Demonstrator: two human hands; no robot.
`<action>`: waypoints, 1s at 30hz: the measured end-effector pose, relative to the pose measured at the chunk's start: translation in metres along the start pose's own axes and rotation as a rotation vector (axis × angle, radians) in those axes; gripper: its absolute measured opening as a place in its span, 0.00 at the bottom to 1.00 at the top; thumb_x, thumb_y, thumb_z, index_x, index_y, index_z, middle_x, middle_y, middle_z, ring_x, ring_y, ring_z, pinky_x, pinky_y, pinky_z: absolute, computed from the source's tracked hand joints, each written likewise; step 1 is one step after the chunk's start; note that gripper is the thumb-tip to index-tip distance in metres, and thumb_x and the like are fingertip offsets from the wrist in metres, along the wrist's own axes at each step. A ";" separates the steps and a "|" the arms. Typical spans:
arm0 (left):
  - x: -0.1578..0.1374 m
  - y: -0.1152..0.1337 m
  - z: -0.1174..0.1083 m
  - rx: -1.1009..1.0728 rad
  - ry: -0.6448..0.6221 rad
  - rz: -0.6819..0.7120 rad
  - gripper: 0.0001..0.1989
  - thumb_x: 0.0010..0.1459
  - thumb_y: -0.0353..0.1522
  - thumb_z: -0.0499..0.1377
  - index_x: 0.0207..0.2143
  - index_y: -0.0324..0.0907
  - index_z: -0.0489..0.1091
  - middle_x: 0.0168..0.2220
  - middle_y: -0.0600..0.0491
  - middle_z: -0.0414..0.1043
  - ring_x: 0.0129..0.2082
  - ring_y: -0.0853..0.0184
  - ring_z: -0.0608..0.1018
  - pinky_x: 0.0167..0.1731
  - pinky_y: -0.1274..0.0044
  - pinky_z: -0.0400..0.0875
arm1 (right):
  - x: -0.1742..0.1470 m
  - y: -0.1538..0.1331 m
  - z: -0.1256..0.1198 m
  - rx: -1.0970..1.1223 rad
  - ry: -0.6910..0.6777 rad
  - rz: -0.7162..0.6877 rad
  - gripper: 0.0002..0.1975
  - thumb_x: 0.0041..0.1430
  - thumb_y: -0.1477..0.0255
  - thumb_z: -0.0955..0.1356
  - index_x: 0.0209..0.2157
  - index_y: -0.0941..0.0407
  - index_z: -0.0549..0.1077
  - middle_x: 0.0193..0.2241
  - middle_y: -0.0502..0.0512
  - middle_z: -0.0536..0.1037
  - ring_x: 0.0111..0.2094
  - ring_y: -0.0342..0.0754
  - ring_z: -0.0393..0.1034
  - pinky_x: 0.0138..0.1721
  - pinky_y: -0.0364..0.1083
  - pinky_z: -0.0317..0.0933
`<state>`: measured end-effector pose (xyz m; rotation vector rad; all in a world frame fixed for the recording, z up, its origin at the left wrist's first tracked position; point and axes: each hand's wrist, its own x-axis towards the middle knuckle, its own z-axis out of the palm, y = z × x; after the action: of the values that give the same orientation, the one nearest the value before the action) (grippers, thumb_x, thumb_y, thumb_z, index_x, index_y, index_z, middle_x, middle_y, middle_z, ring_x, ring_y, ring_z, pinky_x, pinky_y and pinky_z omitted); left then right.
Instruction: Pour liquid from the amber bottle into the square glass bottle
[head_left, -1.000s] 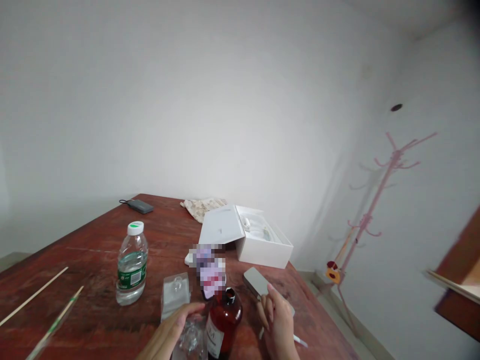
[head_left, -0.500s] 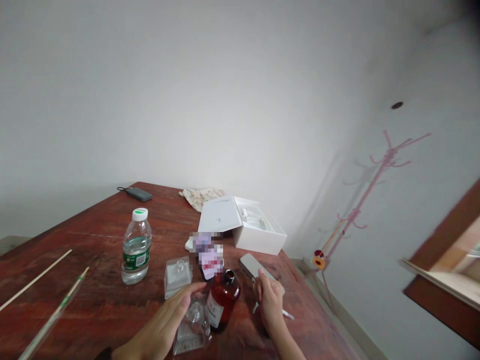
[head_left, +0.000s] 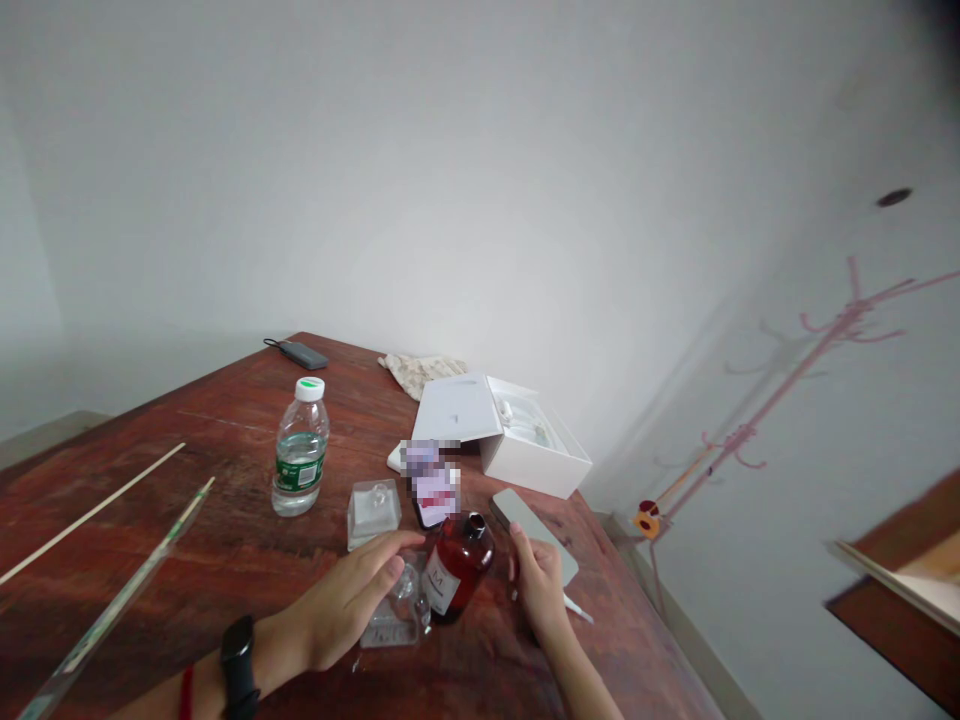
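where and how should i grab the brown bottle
Probably best around the wide body of the brown bottle, below its rounded shoulder, coming from the right: bare table lies there, while the clear container and the left hand crowd its left. Its neck is narrow and looks uncapped.

Bottle (head_left: 460, 563) on the table (head_left: 232, 480) between left hand (head_left: 352, 600) and right hand (head_left: 540, 578), box (head_left: 534, 466) behind, water bottle (head_left: 300, 462) to the left.
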<state>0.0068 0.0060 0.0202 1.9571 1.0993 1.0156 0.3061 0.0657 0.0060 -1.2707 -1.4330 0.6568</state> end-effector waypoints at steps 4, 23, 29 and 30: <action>0.001 0.000 0.000 -0.055 -0.042 -0.005 0.33 0.76 0.53 0.40 0.62 0.43 0.71 0.62 0.47 0.75 0.63 0.55 0.75 0.67 0.69 0.65 | -0.002 -0.003 0.001 -0.035 -0.036 0.001 0.39 0.65 0.43 0.66 0.08 0.53 0.66 0.07 0.50 0.64 0.12 0.43 0.58 0.21 0.44 0.53; 0.002 0.003 -0.002 -0.047 -0.033 0.033 0.29 0.77 0.50 0.42 0.60 0.45 0.73 0.58 0.47 0.78 0.59 0.56 0.77 0.62 0.68 0.71 | -0.001 -0.005 0.001 -0.101 -0.121 -0.055 0.38 0.65 0.41 0.65 0.11 0.54 0.69 0.11 0.52 0.69 0.17 0.45 0.64 0.24 0.44 0.57; 0.001 0.003 -0.003 -0.019 0.026 0.057 0.28 0.75 0.52 0.45 0.57 0.49 0.76 0.56 0.50 0.80 0.57 0.57 0.80 0.56 0.73 0.76 | -0.002 -0.008 0.002 -0.090 -0.159 -0.074 0.38 0.67 0.42 0.64 0.13 0.54 0.71 0.13 0.53 0.71 0.19 0.47 0.67 0.27 0.45 0.60; 0.001 0.003 -0.003 -0.018 0.027 0.062 0.27 0.75 0.52 0.45 0.57 0.48 0.76 0.56 0.50 0.80 0.56 0.57 0.80 0.56 0.73 0.76 | -0.002 -0.009 0.002 -0.089 -0.163 -0.073 0.38 0.67 0.42 0.63 0.13 0.55 0.71 0.14 0.53 0.72 0.19 0.47 0.67 0.27 0.45 0.61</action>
<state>0.0057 0.0059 0.0246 1.9791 1.0456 1.0840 0.3004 0.0619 0.0130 -1.2500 -1.6503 0.6663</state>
